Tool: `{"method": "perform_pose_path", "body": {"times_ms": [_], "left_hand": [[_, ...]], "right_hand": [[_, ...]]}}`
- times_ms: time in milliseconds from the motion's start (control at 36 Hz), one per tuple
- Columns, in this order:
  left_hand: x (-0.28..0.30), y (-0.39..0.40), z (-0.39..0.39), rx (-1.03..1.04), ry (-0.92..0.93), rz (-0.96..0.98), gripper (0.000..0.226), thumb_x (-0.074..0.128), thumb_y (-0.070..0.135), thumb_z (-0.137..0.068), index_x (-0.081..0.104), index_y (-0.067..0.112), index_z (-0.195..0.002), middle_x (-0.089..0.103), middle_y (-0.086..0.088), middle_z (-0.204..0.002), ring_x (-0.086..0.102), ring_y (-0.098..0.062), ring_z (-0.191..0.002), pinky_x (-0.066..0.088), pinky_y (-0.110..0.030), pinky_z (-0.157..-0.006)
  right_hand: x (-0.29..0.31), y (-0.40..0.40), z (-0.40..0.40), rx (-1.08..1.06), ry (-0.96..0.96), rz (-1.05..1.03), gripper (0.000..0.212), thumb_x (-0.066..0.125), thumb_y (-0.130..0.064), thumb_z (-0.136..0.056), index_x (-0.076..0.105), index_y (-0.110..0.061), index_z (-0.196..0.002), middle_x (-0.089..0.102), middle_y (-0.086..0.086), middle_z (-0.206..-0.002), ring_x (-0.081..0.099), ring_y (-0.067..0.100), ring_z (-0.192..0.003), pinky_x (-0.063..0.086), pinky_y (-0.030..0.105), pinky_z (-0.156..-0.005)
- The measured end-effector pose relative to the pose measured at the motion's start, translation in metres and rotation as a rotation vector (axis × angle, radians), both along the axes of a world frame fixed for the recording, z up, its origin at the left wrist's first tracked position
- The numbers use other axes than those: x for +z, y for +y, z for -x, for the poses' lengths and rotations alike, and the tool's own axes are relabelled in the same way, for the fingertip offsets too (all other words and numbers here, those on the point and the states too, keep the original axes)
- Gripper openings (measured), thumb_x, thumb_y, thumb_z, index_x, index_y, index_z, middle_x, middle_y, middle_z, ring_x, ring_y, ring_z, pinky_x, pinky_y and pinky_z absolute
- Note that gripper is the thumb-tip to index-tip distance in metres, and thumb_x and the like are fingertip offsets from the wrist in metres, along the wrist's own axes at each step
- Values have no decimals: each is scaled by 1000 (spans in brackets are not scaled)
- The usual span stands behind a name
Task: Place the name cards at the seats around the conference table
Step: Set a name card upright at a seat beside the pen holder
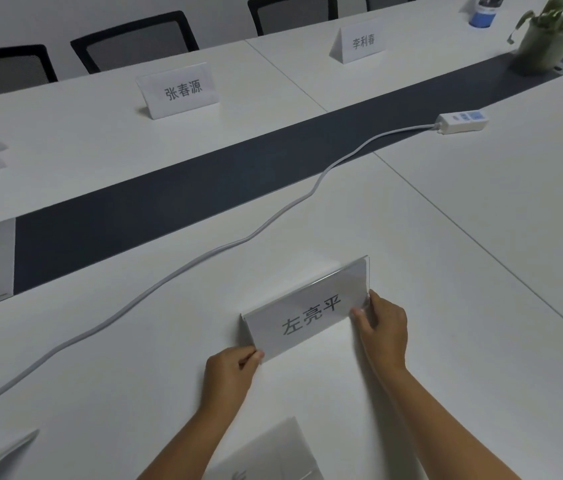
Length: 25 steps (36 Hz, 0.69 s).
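Basically, our left fingers (250,356) pinched the near-left corner of the name card (307,315) and our right fingers (359,313) pinched its right end; both hands held it on the near side of the surface (446,237). Judged light, stiff, slick clear plastic, so end grips suited it. White cable (169,282) ran just beyond, the tight side. Open room right. Placed cards (183,90) stood across the dark strip (204,181), well apart.
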<state>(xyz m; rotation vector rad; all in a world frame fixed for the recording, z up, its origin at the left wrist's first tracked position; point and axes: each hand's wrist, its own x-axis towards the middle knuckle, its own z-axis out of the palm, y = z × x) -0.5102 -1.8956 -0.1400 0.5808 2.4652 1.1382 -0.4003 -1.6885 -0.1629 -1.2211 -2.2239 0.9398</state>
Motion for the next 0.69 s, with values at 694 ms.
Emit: {"method": "perform_pose_path", "body": {"times_ms": [694], "left_hand": [[6, 2, -1, 4, -23, 50, 20, 62, 10, -81, 62, 8, -61, 66, -19, -64, 51, -16, -57, 35, -9, -50]], "right_hand": [[-9, 1, 1, -5, -117, 2, 56, 38, -48, -71, 58, -4, -100, 65, 15, -93, 53, 35, -93, 40, 37, -82]]}}
